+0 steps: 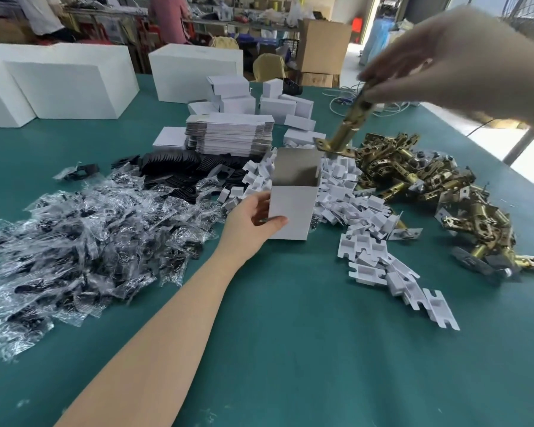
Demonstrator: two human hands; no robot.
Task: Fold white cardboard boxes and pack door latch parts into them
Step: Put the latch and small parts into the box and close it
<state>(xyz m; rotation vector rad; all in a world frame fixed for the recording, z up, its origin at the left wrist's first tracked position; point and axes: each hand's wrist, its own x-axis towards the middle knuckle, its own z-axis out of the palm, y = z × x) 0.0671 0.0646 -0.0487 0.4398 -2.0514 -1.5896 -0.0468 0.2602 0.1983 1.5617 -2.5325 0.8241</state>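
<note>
A small white cardboard box stands upright on the green table, its top open. My left hand grips its left side, thumb across the front. My right hand is raised at the upper right and pinches the top end of a brass door latch. The latch hangs tilted, its faceplate end just above the box's back right corner. A heap of brass latches lies to the right of the box.
Bagged black parts cover the table's left. White cardboard inserts trail right of the box. Flat box blanks are stacked behind, beside black plates and folded small boxes. Large white boxes stand at the back.
</note>
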